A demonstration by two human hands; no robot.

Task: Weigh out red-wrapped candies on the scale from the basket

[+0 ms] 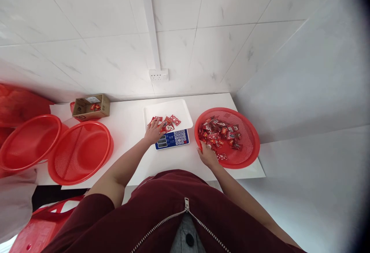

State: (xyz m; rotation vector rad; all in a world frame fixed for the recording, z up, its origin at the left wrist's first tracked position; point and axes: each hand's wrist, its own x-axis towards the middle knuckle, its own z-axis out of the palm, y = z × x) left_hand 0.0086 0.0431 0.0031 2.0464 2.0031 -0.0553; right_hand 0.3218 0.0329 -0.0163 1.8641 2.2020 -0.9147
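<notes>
Several red wrapped packets [175,120] lie on the white tray [182,108] of a scale, whose blue keypad [172,139] faces me. My left hand [154,131] rests with spread fingers over packets at the tray's front left. On the right, a round red basket [250,145] holds a loose pile of red packets [221,131]. My right hand [207,154] grips the front-left rim of this basket, its thumb outside and its fingertips partly hidden at the rim.
Two round red baskets, one nearer [83,153] and one farther left [29,141], stand at the left. Behind them, a cardboard box [105,106] holds a few red packets. A socket [158,75] is on the tiled wall, and a grey wall bounds the right side.
</notes>
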